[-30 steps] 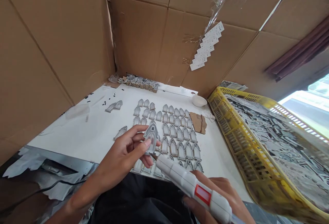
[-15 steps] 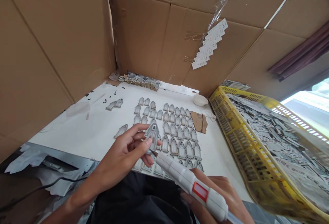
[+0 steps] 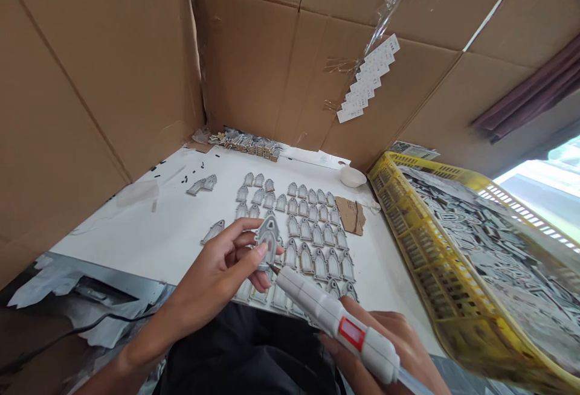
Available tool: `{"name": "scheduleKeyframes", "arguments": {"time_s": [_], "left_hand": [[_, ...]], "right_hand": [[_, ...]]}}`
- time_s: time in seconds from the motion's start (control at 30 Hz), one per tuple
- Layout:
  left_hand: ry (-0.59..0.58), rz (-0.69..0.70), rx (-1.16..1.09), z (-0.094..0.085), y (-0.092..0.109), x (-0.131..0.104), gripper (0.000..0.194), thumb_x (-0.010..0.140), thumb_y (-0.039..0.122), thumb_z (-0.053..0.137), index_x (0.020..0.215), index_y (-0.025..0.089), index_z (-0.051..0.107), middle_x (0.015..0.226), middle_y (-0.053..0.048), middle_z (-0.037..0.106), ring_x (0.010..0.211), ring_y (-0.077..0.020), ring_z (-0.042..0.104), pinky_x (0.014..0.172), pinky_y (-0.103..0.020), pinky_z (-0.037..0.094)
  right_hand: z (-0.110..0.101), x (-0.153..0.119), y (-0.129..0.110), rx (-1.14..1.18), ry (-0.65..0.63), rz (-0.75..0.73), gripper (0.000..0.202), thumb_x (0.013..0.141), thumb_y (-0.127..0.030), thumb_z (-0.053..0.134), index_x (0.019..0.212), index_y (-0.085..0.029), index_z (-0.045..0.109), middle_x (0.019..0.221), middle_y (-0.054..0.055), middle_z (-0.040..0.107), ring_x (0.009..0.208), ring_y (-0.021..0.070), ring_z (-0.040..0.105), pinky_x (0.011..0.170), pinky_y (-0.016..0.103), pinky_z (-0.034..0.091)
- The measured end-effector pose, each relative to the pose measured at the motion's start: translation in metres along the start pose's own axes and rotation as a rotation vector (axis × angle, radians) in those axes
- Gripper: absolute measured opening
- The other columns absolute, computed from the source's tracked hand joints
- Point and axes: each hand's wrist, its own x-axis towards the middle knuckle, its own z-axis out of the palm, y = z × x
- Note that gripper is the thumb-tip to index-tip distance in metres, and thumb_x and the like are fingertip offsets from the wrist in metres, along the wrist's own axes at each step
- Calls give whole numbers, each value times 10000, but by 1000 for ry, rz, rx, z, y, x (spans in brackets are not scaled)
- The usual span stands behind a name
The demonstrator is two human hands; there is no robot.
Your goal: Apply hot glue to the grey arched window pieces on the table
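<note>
My left hand (image 3: pixel 231 259) pinches a small grey arched frame (image 3: pixel 270 232) with a pale inner panel, its pointed end up. In my right hand (image 3: pixel 385 337) is a white pen-shaped tool (image 3: pixel 312 301) with a red-edged window and a clear tube or cord at its rear. The tool's dark tip lies at the lower edge of the held frame; whether it touches cannot be made out. Beyond and beneath my hands, rows of similar arched frames (image 3: pixel 305 232) lie on the white table (image 3: pixel 181 226). A single frame (image 3: pixel 212 232) rests left of my left hand.
A yellow plastic crate (image 3: pixel 421 268) full of grey parts stands at the right. At the back are stacked frames (image 3: pixel 249 144), a white bowl (image 3: pixel 353 176) and a torn cardboard piece (image 3: pixel 350 215). Cardboard walls (image 3: pixel 254 51) enclose the table, with paper labels (image 3: pixel 369 78) taped on.
Almost nothing differs. The white tool has shifted very slightly, its tip staying by the lower edge of the held frame, while my left hand keeps its place.
</note>
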Motion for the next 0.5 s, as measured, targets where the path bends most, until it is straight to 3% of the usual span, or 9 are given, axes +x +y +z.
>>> {"name": "scheduleKeyframes", "arguments": {"time_s": [0.1, 0.17, 0.23, 0.33, 0.4, 0.5], "left_hand": [[24, -2, 28, 2, -1, 1, 547, 1035, 636, 734, 1418, 272, 595, 1258, -84, 845, 717, -214, 807, 811, -403, 692], [34, -9, 73, 3, -4, 3, 537, 1040, 648, 716, 1410, 275, 606, 1226, -74, 848, 739, -219, 816, 820, -393, 692], [46, -5, 140, 5, -8, 6, 528, 1050, 651, 690, 1413, 274, 620, 1172, -66, 850, 772, -234, 829, 808, -385, 694], [93, 33, 214, 7, -10, 10, 503, 1058, 632, 672, 1397, 262, 638, 1127, -63, 842, 764, -237, 833, 772, -372, 695], [157, 70, 213, 5, -8, 11, 491, 1050, 629, 689, 1367, 257, 639, 1121, -59, 833, 729, -223, 824, 759, -361, 694], [272, 129, 181, -3, -4, 12, 493, 1030, 637, 730, 1335, 259, 644, 1086, -39, 808, 729, -220, 823, 756, -351, 693]], "right_hand": [[1, -3, 1, 108, -126, 11, 158, 1091, -374, 586, 950, -310, 555, 558, -90, 554, 352, 177, 549, 378, 327, 353], [3, -3, -1, 133, -174, 56, 23, 1036, -341, 612, 1042, -321, 620, 601, -93, 612, 363, 173, 576, 381, 319, 343], [3, -2, -4, 113, -195, 90, 299, 994, -312, 614, 1285, -347, 674, 748, -74, 755, 438, 183, 675, 410, 297, 394], [-5, -6, -5, 41, -221, 78, 657, 931, -253, 623, 1582, -344, 614, 1010, -5, 869, 637, 224, 813, 529, 275, 544], [-18, -15, 5, -7, -158, 108, 628, 953, -253, 616, 1573, -338, 666, 1118, 35, 880, 740, 242, 847, 622, 282, 616], [-43, -38, 36, -110, 72, 298, 409, 1037, -388, 663, 1424, -338, 786, 1134, 68, 880, 816, 276, 861, 642, 309, 640]]}}
